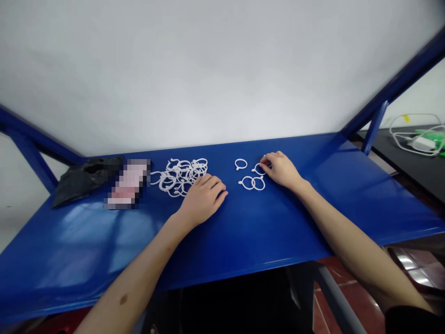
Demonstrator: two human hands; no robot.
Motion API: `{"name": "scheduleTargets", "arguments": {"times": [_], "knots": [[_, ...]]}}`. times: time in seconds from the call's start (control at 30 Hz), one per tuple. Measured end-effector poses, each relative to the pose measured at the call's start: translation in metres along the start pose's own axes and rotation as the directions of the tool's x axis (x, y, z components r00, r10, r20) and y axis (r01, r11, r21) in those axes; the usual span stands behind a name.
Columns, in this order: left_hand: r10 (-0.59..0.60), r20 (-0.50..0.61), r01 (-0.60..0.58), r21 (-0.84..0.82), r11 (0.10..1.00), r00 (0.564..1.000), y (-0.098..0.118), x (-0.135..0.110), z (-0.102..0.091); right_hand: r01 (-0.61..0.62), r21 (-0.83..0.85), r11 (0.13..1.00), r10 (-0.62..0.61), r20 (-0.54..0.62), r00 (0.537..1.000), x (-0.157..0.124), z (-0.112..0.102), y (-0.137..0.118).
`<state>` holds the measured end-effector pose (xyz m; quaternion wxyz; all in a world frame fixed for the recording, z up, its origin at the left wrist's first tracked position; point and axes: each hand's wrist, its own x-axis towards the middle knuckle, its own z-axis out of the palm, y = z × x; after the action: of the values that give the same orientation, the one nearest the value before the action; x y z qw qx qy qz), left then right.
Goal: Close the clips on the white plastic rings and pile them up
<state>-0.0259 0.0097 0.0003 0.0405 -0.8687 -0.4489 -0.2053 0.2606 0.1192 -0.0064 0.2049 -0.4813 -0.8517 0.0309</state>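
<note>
A heap of white curtain rings [168, 181], each with a small eyelet, lies on the blue table [236, 241] left of centre. My left hand [204, 198] rests palm down at the heap's right edge, its fingers loosely apart and partly covering some rings. Over on the right, my right hand [281, 170] has thumb and fingertips closed on one white curtain ring [256, 171], which lies on the table. Just in front of it are two overlapping rings [247, 183]. A single ring [241, 163] sits apart, farther back.
A black plastic bag [78, 181] and a blurred-out phone-shaped object [128, 184] lie on the left of the table. Blue frame bars [375, 127] rise at both sides before a pale wall. A dark surface at far right bears a white cable and charger [422, 143].
</note>
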Motion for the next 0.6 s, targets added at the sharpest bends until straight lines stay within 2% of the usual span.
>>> {"name": "scheduleTargets", "arguments": {"times": [0.13,0.27,0.37,0.43,0.6], "knots": [[0.044,0.048,-0.042,-0.043,0.998,0.998,0.002,-0.002,0.004,0.006,0.039,0.999,-0.008,0.036,0.999,-0.004,-0.001,-0.019],[0.039,0.051,-0.036,-0.064,0.997,0.998,0.003,-0.002,0.005,-0.043,0.087,0.995,0.05,-0.075,0.996,-0.007,-0.005,-0.032],[0.045,0.054,-0.041,-0.08,0.996,0.998,0.006,-0.002,0.005,-0.137,0.141,0.98,0.159,-0.155,0.975,-0.008,-0.012,-0.032],[0.057,0.063,-0.051,-0.094,0.994,0.996,0.009,-0.003,0.006,-0.187,0.187,0.964,0.217,-0.157,0.964,-0.008,-0.015,-0.028],[0.068,0.081,-0.055,-0.146,0.988,0.994,0.012,-0.003,0.008,-0.19,0.159,0.969,0.208,-0.104,0.973,-0.008,-0.02,-0.022]]}}
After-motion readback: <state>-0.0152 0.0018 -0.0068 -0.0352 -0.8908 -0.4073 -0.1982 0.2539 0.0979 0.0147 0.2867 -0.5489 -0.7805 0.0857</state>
